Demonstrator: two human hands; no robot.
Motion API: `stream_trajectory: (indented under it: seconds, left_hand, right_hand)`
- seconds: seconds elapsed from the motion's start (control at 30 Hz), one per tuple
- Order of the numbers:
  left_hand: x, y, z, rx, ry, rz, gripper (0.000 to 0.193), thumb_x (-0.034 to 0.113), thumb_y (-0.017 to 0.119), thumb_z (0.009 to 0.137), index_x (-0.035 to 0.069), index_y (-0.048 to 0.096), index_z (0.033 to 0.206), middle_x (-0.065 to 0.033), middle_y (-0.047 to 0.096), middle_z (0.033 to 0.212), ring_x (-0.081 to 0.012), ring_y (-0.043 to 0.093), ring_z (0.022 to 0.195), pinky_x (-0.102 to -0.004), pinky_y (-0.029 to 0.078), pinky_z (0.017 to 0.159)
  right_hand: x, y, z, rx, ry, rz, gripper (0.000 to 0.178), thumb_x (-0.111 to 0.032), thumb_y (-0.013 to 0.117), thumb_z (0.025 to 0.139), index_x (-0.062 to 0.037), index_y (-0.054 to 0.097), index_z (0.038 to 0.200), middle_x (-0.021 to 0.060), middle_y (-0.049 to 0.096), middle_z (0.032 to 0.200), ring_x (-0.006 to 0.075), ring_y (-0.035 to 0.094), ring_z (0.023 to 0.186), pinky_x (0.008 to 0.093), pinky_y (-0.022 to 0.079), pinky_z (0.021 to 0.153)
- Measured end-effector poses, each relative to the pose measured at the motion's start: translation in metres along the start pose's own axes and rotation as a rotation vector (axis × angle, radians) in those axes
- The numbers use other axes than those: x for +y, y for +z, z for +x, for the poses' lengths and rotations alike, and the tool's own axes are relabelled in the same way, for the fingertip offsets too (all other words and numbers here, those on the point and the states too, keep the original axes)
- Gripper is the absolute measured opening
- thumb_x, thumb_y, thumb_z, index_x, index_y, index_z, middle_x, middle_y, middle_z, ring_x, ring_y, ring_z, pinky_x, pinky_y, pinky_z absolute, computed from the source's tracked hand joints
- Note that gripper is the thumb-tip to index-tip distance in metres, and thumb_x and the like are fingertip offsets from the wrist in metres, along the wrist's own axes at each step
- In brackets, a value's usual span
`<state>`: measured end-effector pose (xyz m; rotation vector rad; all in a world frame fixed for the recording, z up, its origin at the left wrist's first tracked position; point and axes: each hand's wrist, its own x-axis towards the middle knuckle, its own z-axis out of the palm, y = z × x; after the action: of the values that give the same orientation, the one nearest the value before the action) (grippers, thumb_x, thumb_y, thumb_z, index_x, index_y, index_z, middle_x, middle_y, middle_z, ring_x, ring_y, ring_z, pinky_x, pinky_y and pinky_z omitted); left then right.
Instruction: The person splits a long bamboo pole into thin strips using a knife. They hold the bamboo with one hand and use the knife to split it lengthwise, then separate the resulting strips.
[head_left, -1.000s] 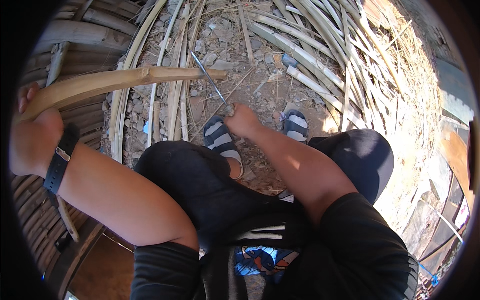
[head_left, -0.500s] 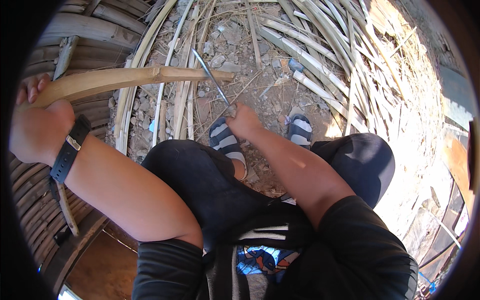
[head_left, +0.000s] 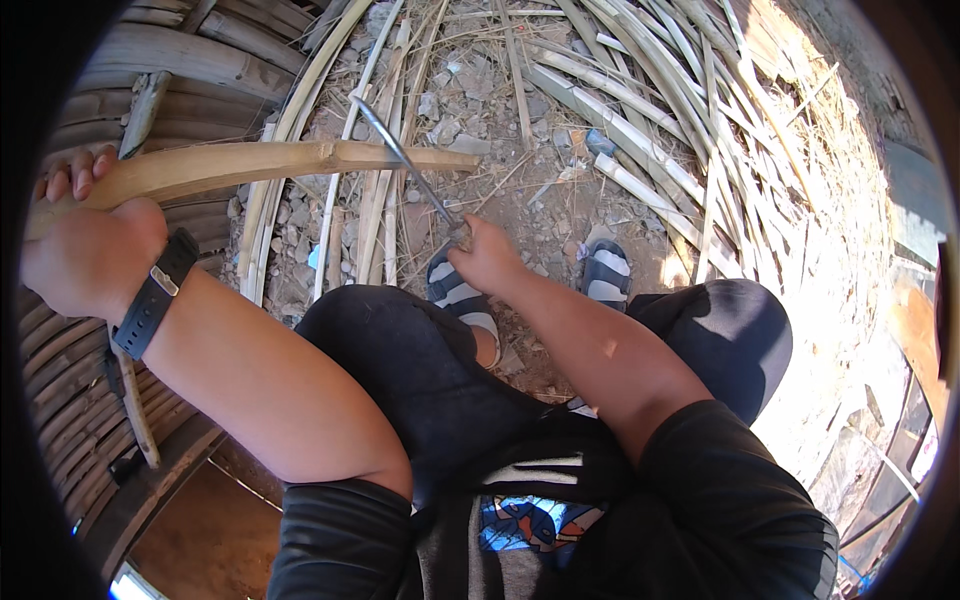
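Note:
My left hand (head_left: 95, 240) is closed around the near-left end of a split bamboo length (head_left: 250, 162), with fingertips curled over its upper edge. The bamboo extends rightward, past a node, to a thin tip. In my right fist (head_left: 486, 258) is the handle of a knife (head_left: 402, 155) with a long, narrow metal blade. The blade slants up and left, crossing over the bamboo near its right end. Whether the edge touches the bamboo, I cannot tell. My right hand is just above my left sandal (head_left: 455, 290).
Split bamboo strips (head_left: 650, 120) are heaped at the upper right, with more strips (head_left: 385, 200) beyond my left knee. Stony ground (head_left: 500, 185) holds straw and debris. A slatted bamboo structure (head_left: 190, 60) stands along the left. My bent knees (head_left: 720, 330) flank my right forearm.
The knife's tip has swung left and its handle has dropped slightly, so the blade leans more across the bamboo. My left hand keeps its hold.

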<state>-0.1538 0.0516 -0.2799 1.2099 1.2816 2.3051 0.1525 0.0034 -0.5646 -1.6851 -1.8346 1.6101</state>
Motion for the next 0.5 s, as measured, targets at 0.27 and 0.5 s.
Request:
stream_trajectory:
  seconds: [0.27, 0.5]
  left_hand:
    - [0.001, 0.002, -0.003, 0.03, -0.001, -0.098, 0.021, 0.021, 0.038, 0.09, 0.003, 0.048, 0.092, -0.0089, 0.045, 0.08, -0.021, 0.043, 0.067, -0.0349, 0.04, 0.064]
    - [0.001, -0.001, -0.002, 0.028, -0.016, -0.187, 0.018, 0.019, 0.04, 0.088, 0.003, 0.048, 0.09, -0.0093, 0.044, 0.079, -0.0215, 0.043, 0.067, -0.0359, 0.041, 0.064]
  right_hand:
    - [0.006, 0.018, 0.0, 0.055, 0.132, 0.121, 0.045, -0.022, 0.065, 0.078, 0.0073, 0.058, 0.112, 0.0313, 0.066, 0.099, 0.0446, 0.064, 0.097, 0.0475, 0.05, 0.087]
    - [-0.056, -0.007, -0.004, 0.019, -0.219, 0.038, 0.048, -0.02, 0.066, 0.077, 0.006, 0.058, 0.116, 0.0254, 0.067, 0.089, 0.0398, 0.067, 0.083, 0.0451, 0.052, 0.075]
